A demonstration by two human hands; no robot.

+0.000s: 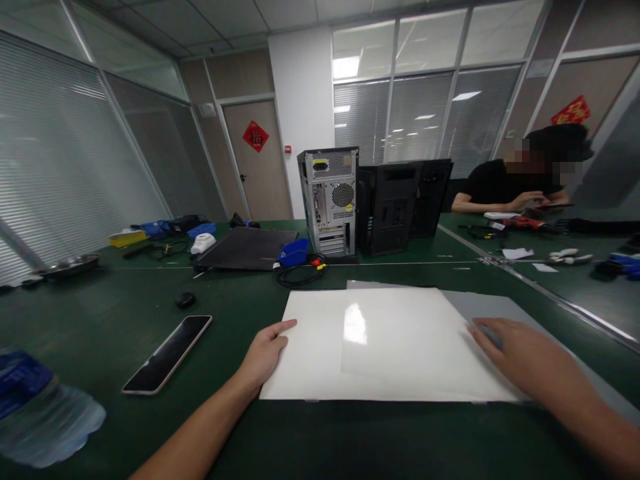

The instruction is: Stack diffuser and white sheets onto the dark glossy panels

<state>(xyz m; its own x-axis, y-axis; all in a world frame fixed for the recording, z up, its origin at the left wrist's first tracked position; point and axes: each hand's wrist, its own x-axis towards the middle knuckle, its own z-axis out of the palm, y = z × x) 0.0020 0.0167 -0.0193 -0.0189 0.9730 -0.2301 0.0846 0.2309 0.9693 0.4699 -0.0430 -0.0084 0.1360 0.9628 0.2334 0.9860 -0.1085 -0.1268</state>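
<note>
A glossy white sheet [310,360], with a second pale, shiny sheet overlapping its right part, lies in front of me on the green table. My left hand [263,353] grips its left edge, the index finger stretched over the top and the thumb close below. At the right edge my right hand [515,347] has its fingertips closed on the sheet, slightly blurred. A larger grey sheet [487,305] shows behind the white one and reaches under my right hand. The undersides of both hands are hidden.
A phone [167,357], a round black cap [185,300] and a water bottle [45,413] are on the left. Behind the sheets stand a metal computer case [327,200] and black cases [390,210], beside a flat black panel [245,248]. A person [520,180] sits at the far right.
</note>
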